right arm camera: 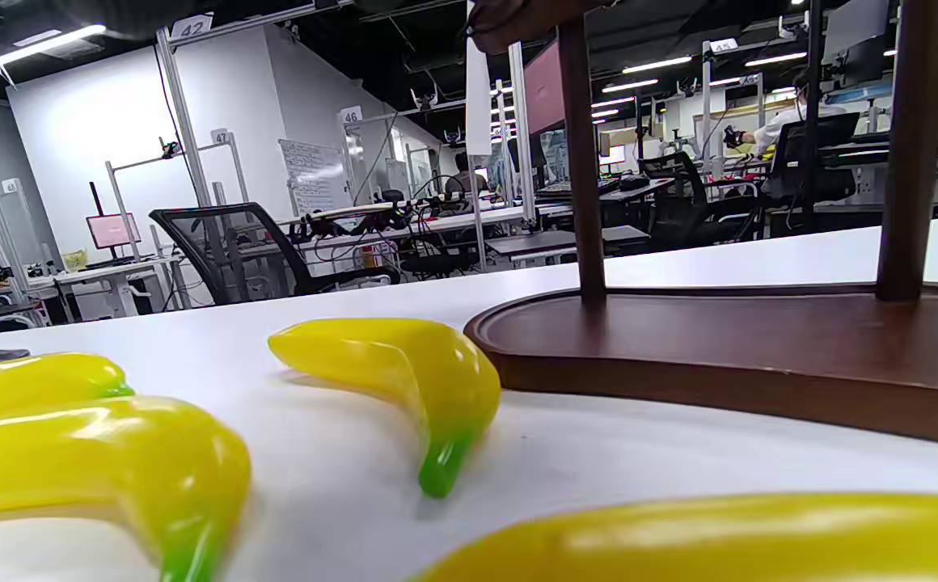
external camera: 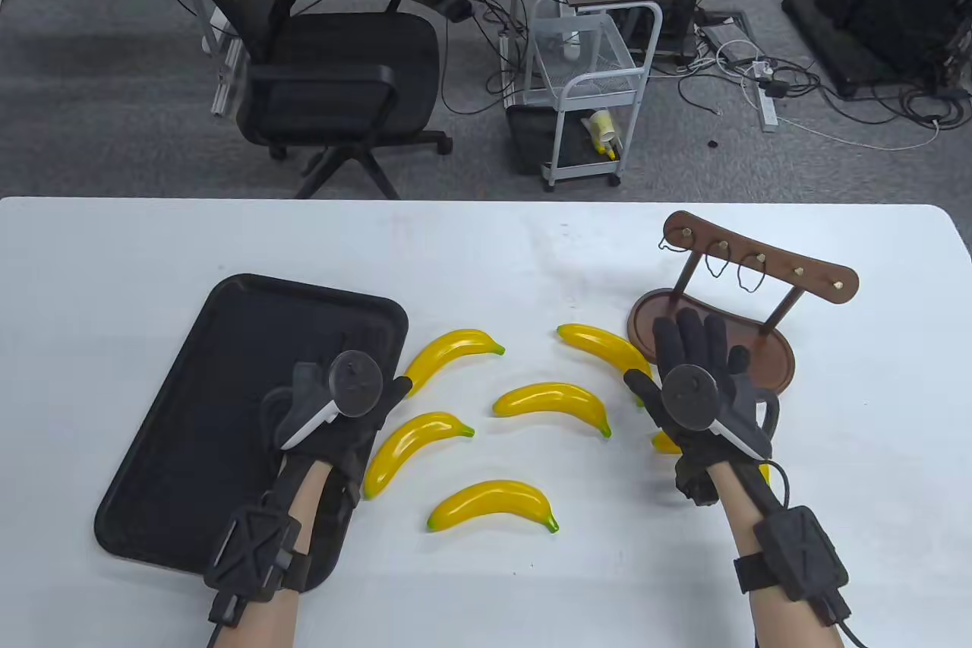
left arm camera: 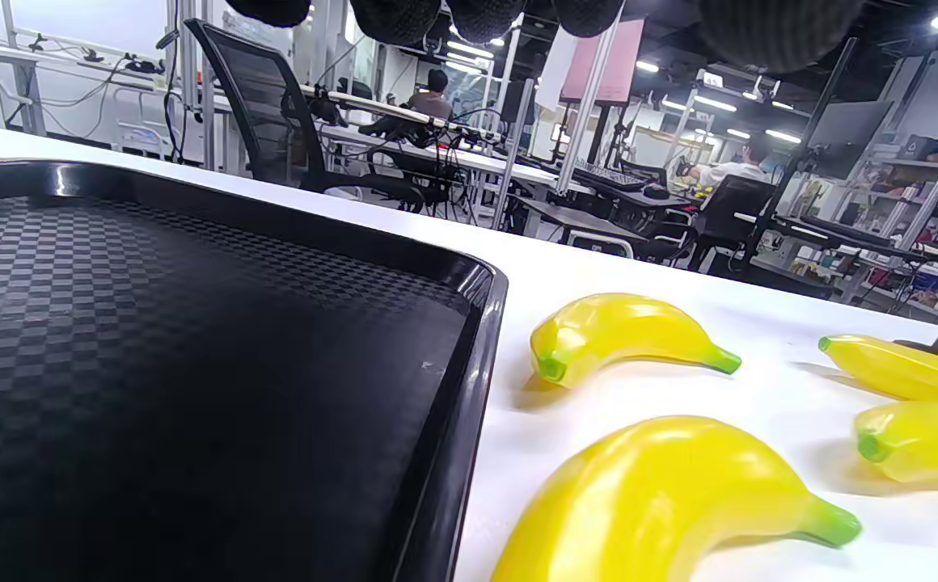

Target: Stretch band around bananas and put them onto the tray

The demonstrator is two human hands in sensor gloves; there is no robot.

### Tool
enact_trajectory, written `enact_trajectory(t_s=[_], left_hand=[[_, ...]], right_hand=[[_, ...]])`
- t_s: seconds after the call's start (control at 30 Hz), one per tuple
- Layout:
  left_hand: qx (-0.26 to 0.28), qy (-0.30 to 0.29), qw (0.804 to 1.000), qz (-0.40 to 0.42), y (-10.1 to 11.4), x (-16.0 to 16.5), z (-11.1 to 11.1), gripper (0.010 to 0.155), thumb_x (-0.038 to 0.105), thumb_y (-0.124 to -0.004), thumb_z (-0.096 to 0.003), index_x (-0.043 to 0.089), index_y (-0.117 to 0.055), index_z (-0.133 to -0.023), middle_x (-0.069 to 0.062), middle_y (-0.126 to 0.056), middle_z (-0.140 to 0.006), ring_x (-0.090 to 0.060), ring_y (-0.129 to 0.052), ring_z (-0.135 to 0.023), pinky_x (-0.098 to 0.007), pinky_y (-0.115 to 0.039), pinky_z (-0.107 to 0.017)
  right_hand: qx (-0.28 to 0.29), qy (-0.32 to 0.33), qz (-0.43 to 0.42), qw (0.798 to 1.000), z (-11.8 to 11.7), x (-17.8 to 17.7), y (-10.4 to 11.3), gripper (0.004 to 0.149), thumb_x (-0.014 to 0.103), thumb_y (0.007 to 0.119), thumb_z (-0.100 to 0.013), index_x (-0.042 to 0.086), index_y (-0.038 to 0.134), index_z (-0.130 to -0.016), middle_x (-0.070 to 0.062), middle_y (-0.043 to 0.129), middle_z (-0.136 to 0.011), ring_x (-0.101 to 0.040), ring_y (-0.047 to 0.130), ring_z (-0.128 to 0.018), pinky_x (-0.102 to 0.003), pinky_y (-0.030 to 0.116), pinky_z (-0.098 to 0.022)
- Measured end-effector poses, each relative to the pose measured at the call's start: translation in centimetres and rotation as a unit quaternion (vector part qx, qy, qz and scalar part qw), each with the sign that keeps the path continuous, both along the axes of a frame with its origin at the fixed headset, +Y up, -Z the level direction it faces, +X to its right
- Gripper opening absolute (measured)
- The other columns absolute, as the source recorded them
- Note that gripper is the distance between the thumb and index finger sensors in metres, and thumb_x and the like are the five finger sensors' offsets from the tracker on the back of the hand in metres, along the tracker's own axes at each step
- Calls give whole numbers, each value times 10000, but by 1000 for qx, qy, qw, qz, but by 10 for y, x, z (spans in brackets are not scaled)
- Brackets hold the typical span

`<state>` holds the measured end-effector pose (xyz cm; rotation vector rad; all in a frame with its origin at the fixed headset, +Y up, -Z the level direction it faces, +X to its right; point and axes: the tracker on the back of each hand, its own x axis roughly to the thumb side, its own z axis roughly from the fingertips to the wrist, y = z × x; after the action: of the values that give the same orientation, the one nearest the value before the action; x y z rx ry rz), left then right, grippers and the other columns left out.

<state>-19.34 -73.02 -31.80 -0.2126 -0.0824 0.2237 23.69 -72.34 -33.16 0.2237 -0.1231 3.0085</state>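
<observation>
Both hands hover open — left hand (external camera: 334,405) over tray (external camera: 190,405), right hand (external camera: 702,382) above bananas (external camera: 552,405)

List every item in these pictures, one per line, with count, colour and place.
bananas: six, yellow with green tips, loose on the table between tray and rack; one mostly hidden under the right hand
tray: one, black, table left
hook rack: one, brown wood on an oval base, table right
bands: three thin dark loops on the rack's hooks
table: one, white
office chair: one, black, floor behind
cart: one, white, floor behind
left hand: black glove, over tray's right edge
right hand: black glove, fingers straight, over rack's base
</observation>
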Motion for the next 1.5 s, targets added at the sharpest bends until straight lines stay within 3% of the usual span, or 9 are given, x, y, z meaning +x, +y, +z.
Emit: enact_trajectory(t_s=[1.07,1.5], left_hand=[[2,2,1000,23,1,-3,0,733,625,-509,-562,352,-206,-1170,-38,-150,-1312,-390,-233,-1238,-662,-300,-832],[6,-2,996,94,16,-4,7,718,616,-527,-567,335,-267,-1175,-40,-211,-1314,-404,-293,-1231,-664,-337,-827]], right_hand=[[-4,-3,4,1000,0,-2,2,800,608,482,-580,143,217,-1176,-232,178,-1215,-553,152,-1068,-795,324,-644],[32,-37,-105,993,-1,9,11,784,587,588,-567,132,348,-1157,-212,362,-1201,-536,379,-1065,-733,473,-660]])
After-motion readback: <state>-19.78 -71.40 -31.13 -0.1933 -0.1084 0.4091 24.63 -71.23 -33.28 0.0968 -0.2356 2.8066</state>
